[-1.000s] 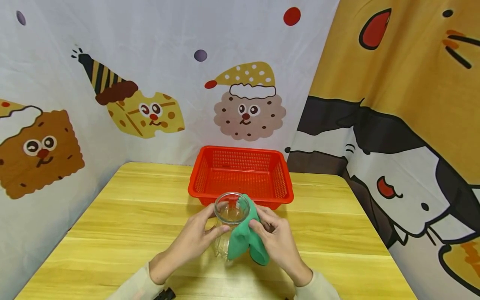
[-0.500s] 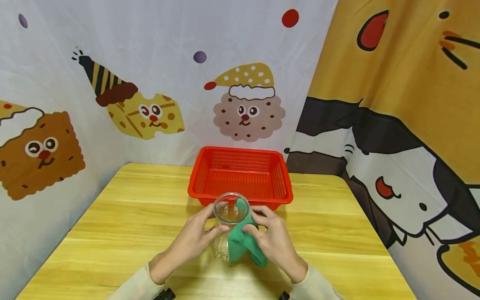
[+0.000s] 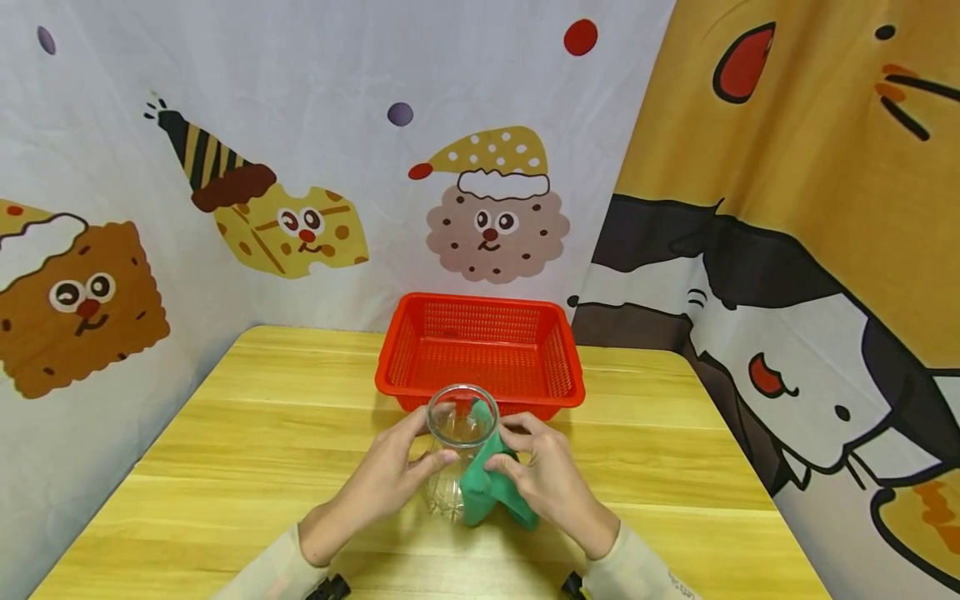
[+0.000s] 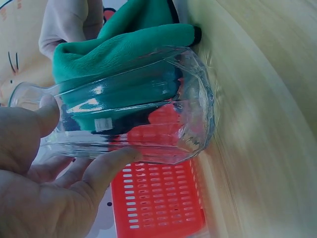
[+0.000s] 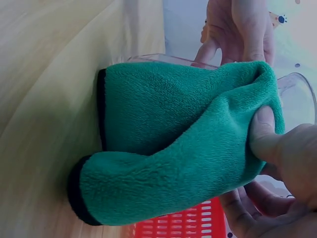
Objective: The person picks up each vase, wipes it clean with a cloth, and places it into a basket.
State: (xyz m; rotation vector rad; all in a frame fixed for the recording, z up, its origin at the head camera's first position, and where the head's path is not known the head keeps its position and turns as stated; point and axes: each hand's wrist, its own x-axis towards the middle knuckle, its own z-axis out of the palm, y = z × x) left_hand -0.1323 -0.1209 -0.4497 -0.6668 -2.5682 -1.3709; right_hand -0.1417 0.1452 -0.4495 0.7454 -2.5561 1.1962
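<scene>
A clear glass vase with faceted sides and a round rim stands upright on the table, in front of the red basket. My left hand grips its left side just below the rim, thumb at the front and fingers behind. My right hand pinches a green cloth with dark edging against the vase's right side. The cloth hangs down in folds beside the glass, and in the left wrist view its green shows through the wall. Part of the vase is hidden behind the cloth in the right wrist view.
A red plastic basket with perforated walls sits directly behind the vase. The light wooden table meets a cartoon-printed curtain at the back and at both sides.
My right hand has shifted slightly left with the cloth, which has slid down from the vase's rim and refolded. The left hand and the vase have hardly moved.
</scene>
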